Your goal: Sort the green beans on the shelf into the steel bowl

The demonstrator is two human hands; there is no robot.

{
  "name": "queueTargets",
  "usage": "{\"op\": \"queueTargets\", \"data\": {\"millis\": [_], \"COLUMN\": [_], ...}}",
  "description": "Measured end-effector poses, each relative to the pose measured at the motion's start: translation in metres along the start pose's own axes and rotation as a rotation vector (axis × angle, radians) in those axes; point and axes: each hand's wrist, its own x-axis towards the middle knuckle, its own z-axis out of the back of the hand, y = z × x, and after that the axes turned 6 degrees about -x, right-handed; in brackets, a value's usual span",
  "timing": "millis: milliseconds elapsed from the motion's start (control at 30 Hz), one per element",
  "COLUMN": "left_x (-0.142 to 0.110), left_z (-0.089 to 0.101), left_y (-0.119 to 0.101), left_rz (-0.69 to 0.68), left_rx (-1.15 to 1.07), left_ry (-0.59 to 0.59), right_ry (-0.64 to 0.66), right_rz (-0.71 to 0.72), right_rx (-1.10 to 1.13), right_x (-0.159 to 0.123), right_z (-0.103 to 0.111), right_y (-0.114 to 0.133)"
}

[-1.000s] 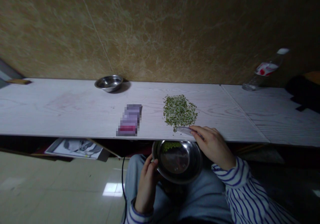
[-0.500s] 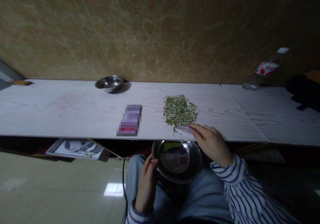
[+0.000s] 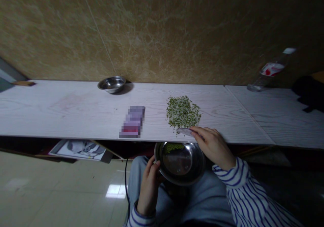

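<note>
My left hand (image 3: 150,178) grips the left rim of a steel bowl (image 3: 182,178), fingers and thumb closed on it. The bowl is just below the table's front edge, over my lap, with a small heap of green mung beans (image 3: 173,148) at its far side. My right hand (image 3: 214,146) is closed around a pale, flat, spoon-shaped tool (image 3: 184,131). Its tip points left on the tabletop, at the near edge of a loose spread of mung beans (image 3: 183,112). The part of the tool inside my fingers is hidden.
A smaller steel bowl (image 3: 112,84) stands near the wall. Left of the beans lies a phone-shaped thing (image 3: 133,121), blurred out. A plastic bottle (image 3: 270,70) and a dark bundle (image 3: 308,92) are at the right. Below the table, an open drawer (image 3: 81,149) sticks out.
The tool in my right hand has shifted slightly left along the near edge of the beans. My left hand and the bowl are practically unmoved. The view has swung slightly.
</note>
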Motion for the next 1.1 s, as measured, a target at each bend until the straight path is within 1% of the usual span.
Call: {"op": "queueTargets", "data": {"millis": [167,333,567,767,933,1100], "left_x": [0.000,0.000,0.002,0.002,0.002,0.006], "left_z": [-0.001,0.000,0.004,0.004,0.007,0.011], "left_y": [-0.003,-0.001,0.000,-0.001,-0.001,0.001], "left_rz": [-0.025,-0.018,-0.007,-0.009,-0.027,-0.027], "left_rx": [0.039,0.013,-0.037,-0.034,-0.039,-0.031], "left_ry": [0.010,-0.005,-0.030,-0.006,-0.019,-0.017], "right_ry": [0.011,0.007,-0.024,0.007,0.039,0.032], "right_rz": [0.008,0.010,-0.041,-0.004,0.011,0.020], "right_rx": [-0.003,-0.012,0.005,0.030,0.018,0.025], "right_x": [-0.001,0.006,0.016,0.018,0.018,0.014], "right_z": [-0.003,-0.006,-0.006,-0.005,-0.005,-0.003], "right_y": [0.000,0.001,-0.005,0.000,0.007,0.005]}}
